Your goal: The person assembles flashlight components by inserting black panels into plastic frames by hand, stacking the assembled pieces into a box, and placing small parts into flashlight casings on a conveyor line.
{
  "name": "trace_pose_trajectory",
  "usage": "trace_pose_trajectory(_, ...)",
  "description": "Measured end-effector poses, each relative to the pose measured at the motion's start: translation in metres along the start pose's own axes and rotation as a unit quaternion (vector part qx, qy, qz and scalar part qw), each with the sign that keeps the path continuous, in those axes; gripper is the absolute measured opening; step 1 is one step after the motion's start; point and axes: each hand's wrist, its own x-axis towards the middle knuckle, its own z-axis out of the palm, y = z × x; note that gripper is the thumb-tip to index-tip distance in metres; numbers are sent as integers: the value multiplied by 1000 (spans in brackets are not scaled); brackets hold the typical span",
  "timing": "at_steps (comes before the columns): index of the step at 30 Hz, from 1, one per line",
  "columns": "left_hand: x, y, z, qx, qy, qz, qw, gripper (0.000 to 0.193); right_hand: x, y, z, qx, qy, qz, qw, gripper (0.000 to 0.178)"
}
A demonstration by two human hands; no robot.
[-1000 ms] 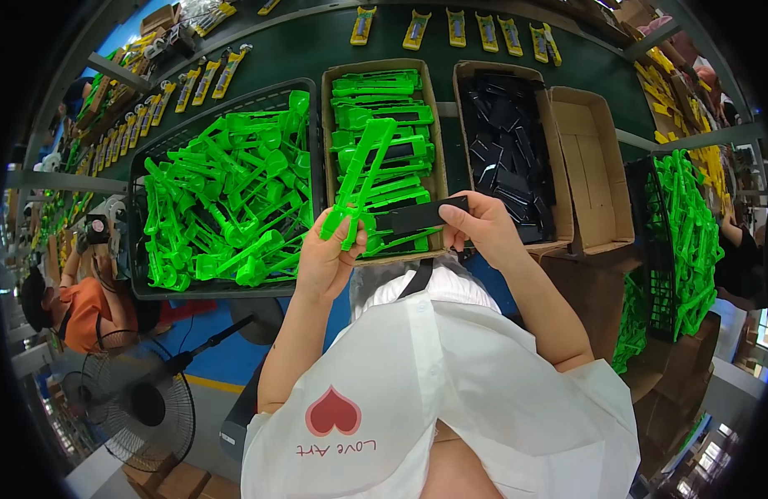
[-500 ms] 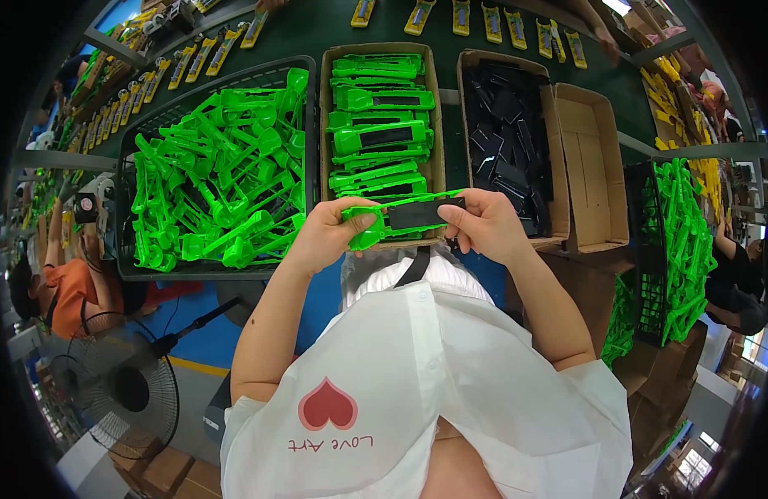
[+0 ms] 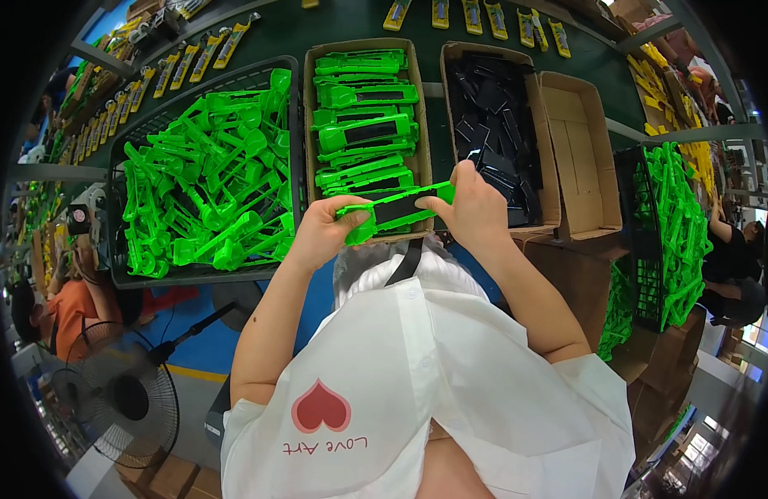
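Both hands grip one green plastic piece (image 3: 394, 209) with a black insert strip, held level at frame centre, just over the near edge of the middle carton (image 3: 311, 125). Left hand (image 3: 327, 229) wraps its left end, thumb on top; right hand (image 3: 474, 208) closes over the right end, fingers curled down and hiding that end.

Hidden or unclear: underside of the piece, and the fingertips of the right hand. Carton's near wall is covered by the hands.

Middle carton: brown cardboard, open, stacked with like green pieces bearing black strips. Right of it, a second brown carton (image 3: 550, 158), one half holding loose black strips (image 3: 492, 116), the other half bare. Left, a dark wire basket (image 3: 118, 208) heaped with bare green pieces (image 3: 209, 183). Right edge of frame: another stack of green pieces (image 3: 675, 224), bent by the lens.

Upper edge: rows of yellow carded packages (image 3: 475, 17) on the green surface, print too small to make out. Lower left: a floor fan (image 3: 118, 399), partly cut off.
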Motion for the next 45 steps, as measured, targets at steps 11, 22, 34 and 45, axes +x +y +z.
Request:
trace_pose_trajectory(11, 22, 13, 44, 661, 29, 87, 745, 31, -11, 18, 27, 257, -104, 79, 957, 35)
trace_pose_trajectory(22, 54, 3, 53, 605, 35, 166, 778, 11, -20, 34, 52, 421, -108, 97, 895, 55)
trace_pose_trajectory(34, 105, -29, 10, 727, 124, 145, 659, 85, -35, 214, 47, -76, -5, 179, 981, 33)
trace_pose_trajectory(45, 14, 0, -142, 621, 374, 98, 681, 14, -44, 203, 49, 17, 106, 111, 988, 28)
